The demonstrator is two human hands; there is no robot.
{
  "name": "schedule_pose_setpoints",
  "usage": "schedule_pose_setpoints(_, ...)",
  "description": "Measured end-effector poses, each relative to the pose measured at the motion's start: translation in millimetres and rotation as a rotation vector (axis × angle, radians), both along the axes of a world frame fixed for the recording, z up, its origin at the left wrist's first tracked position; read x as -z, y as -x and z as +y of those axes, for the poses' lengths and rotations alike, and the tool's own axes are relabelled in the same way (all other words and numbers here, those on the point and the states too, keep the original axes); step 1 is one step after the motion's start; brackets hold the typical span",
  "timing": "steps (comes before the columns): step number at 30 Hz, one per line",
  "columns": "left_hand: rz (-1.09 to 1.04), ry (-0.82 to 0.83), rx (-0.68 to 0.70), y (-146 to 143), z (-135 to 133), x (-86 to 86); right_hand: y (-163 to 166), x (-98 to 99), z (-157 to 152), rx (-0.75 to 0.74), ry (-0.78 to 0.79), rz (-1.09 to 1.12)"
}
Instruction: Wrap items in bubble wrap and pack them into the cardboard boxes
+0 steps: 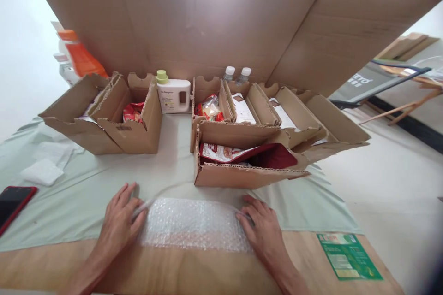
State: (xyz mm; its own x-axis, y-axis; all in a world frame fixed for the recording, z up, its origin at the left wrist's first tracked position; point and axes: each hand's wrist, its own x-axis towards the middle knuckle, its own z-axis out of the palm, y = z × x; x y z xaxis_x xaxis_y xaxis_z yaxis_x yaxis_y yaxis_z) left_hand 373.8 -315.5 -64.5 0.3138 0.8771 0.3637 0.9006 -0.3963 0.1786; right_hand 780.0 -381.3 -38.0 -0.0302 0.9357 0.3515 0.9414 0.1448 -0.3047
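A sheet of clear bubble wrap (pixel 194 223) lies flat at the near edge of the table, half on the pale green cloth (pixel 86 193) and half on bare wood. My left hand (pixel 119 219) rests on its left end, fingers spread and flat. My right hand (pixel 261 226) presses on its right end, fingers stretched out. Neither hand holds anything. Just beyond the wrap stands an open cardboard box (pixel 242 166) with a dark red packet (pixel 273 156) and a white snack packet inside.
More open cardboard boxes (pixel 114 120) with packets stand at left and behind. A white detergent bottle (pixel 173 94), two water bottles (pixel 237 73) and an orange bottle (pixel 81 57) stand before a tall cardboard wall. A red phone (pixel 12 203), white tissue (pixel 41 170) and green card (pixel 348 256) lie around.
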Motion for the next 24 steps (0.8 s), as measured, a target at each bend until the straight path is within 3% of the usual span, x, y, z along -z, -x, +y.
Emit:
schedule_pose_setpoints(3, -0.072, 0.004, 0.026, -0.1, 8.5, -17.7, 8.9, -12.3, -27.7, 0.032, 0.161, 0.201)
schedule_pose_setpoints(5, -0.074, -0.044, 0.030, -6.5, 29.5, -36.2, 25.5, -17.5, -44.0, 0.003, 0.329, 0.340)
schedule_pose_setpoints(9, -0.079, -0.156, 0.072, -49.7, 83.9, -64.7, 73.3, -12.8, -58.6, -0.132, 0.555, 0.480)
schedule_pose_setpoints(12, -0.090, -0.127, 0.139, -81.5, 95.6, -68.7, 98.7, -7.8, -60.1, -0.122, 0.582, 0.526)
schedule_pose_setpoints(14, -0.163, -0.091, 0.192, -83.4, 77.2, -67.1, 105.9, -9.5, -60.8, -0.119, 0.594, 0.584)
schedule_pose_setpoints(16, -0.295, 0.025, 0.267, -69.0, 40.1, -67.2, 108.7, -14.5, -61.3, -0.139, 0.638, 0.693)
schedule_pose_setpoints(21, -0.466, 0.557, 0.516, -30.6, -65.1, -75.2, 122.4, -26.9, -53.3, -0.010, 0.758, 1.196)
schedule_pose_setpoints(24, -0.565, 0.543, 0.344, -38.7, -83.1, -66.2, 135.6, -29.2, -43.2, 0.020, 0.690, 1.446)
